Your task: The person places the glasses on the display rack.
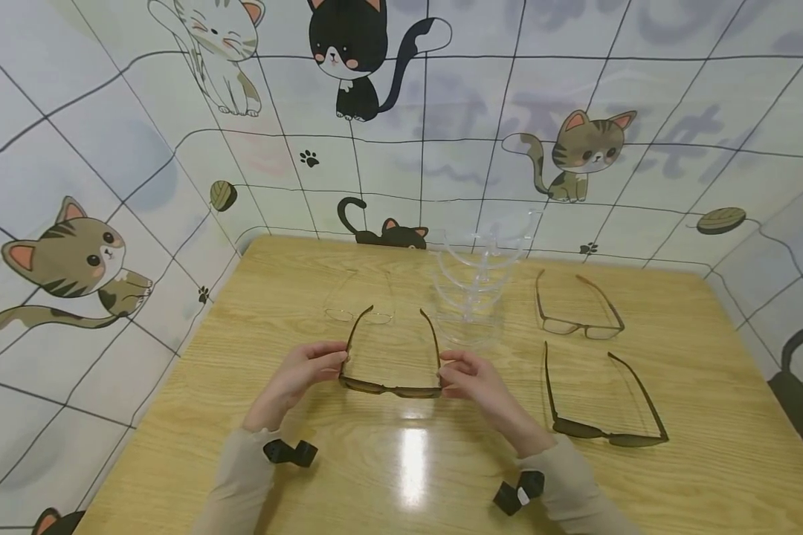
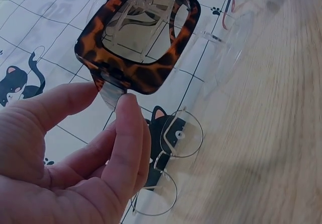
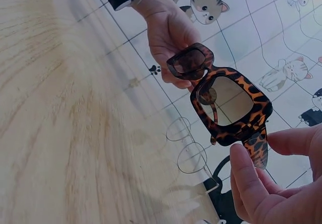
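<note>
At the middle of the desk [image 1: 348, 475], above its surface, tortoiseshell sunglasses [image 1: 389, 391] are hanging between two hands, temples unfolded and pointing toward the back. Left hand [image 1: 305, 368] is pinching the left temple near the hinge, grip pressing together on it; right hand [image 1: 471, 380] is pinching the right temple, also near the hinge. Round wire-rimmed glasses [image 1: 339, 316] are lying just behind, the left temple overlapping them in the head view. Clear tiered display stand [image 1: 475, 297] is standing behind and to the right. Farther right, brown-framed eyeglasses [image 1: 581, 328] are lying behind dark sunglasses [image 1: 604, 437], both pairs showing unfolded temples. Beige sleeves [image 1: 244, 475] are covering both forearms; cat-print backdrop [image 1: 468, 96] is running along behind.
</note>
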Action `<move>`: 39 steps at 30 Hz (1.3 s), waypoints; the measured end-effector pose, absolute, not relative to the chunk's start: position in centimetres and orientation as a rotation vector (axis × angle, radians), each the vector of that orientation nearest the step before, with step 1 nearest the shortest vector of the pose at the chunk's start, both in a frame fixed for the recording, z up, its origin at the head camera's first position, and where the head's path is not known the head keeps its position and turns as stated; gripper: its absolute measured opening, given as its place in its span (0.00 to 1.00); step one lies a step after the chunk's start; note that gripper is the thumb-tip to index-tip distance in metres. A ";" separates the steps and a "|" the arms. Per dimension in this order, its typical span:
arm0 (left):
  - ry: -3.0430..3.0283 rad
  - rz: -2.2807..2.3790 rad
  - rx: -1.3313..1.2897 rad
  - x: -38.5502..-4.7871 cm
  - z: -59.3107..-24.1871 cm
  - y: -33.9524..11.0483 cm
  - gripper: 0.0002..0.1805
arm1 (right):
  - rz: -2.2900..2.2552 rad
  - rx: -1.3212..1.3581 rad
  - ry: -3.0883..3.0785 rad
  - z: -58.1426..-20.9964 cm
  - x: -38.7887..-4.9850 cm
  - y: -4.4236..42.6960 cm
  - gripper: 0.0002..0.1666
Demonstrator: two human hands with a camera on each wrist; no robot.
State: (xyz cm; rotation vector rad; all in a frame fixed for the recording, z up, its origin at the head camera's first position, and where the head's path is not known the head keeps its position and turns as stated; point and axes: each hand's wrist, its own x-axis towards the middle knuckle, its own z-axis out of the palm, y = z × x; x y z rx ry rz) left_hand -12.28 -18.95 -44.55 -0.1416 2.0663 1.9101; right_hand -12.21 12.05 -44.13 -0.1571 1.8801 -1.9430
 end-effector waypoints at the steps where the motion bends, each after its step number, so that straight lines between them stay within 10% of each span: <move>1: 2.060 1.920 -0.128 -12.4 -44.5 -18.8 0.24 | -1.942 -0.158 1.887 -44.0 -12.2 12.2 0.25; 39: 1.908 2.030 -0.032 -15.6 -43.8 -11.1 0.21 | -1.935 -0.009 2.049 -42.9 -11.6 18.8 0.27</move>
